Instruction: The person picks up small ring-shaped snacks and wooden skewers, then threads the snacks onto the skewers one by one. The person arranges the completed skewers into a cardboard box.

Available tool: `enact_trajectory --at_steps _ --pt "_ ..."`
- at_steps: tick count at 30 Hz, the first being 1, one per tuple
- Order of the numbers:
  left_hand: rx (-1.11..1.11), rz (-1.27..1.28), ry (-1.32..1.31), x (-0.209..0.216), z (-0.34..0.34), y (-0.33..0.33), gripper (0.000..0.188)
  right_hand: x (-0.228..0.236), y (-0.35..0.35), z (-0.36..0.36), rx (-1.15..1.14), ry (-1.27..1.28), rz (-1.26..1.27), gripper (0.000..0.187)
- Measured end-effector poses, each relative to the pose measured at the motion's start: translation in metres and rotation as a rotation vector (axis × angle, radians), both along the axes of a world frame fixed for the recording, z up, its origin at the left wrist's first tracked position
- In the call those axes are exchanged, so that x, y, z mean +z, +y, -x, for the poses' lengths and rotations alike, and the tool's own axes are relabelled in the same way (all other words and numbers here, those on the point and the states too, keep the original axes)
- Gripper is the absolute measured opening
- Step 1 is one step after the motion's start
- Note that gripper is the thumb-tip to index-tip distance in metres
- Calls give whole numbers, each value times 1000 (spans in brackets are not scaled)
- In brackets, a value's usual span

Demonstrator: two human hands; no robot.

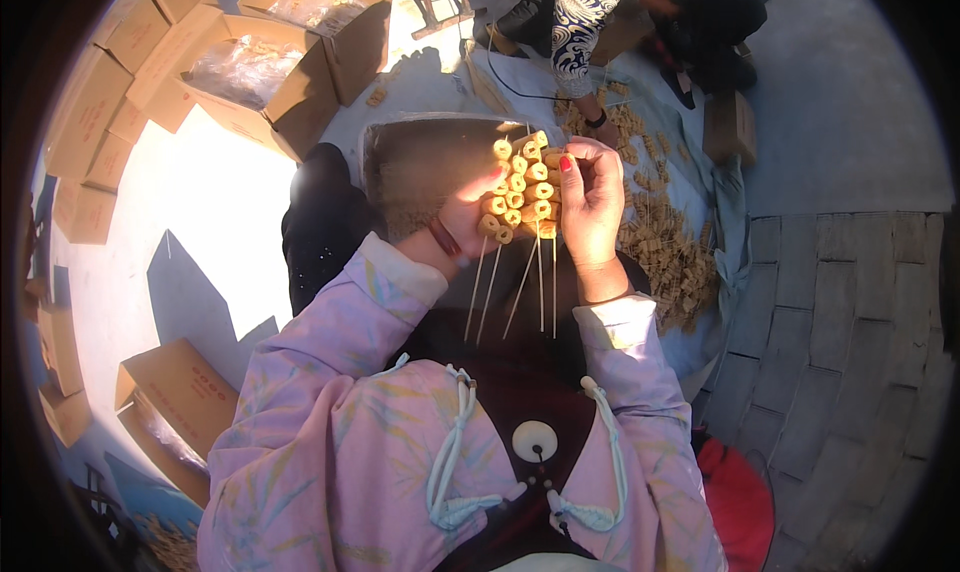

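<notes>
A bundle of skewers [517,185] is held up in front of me. Hollow golden-brown rolls are threaded on thin pale sticks, whose bare ends point down toward my lap. My left hand [468,210] wraps round the bundle's left side, with most of its fingers hidden behind the rolls. On the other side my right hand [592,202] is closed, its thumb and fingers pinching the rolls at the bundle's right edge. Just beyond my hands lies a shallow brown box or tray [405,157], partly in shadow.
A large heap of similar skewers [668,267] lies on a pale sheet to my right. Another person's hand [603,132] reaches into its far end. Open cartons with plastic liners [245,72] stand at far left; another carton [180,402] is at near left.
</notes>
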State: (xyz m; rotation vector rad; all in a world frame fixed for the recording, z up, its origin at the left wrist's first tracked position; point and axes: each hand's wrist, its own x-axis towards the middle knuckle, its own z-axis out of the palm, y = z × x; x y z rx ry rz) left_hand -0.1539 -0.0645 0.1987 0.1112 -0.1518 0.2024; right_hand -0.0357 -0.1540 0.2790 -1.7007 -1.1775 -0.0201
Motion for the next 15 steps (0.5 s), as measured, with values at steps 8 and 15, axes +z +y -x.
enact_trajectory --at_steps 8,15 --pt "-25 5 -21 -9 -2 5 55 26 8 1 9 -305 190 27" --pt "-37 39 -25 -11 -2 3 52 23 27 3 5 102 289 24"
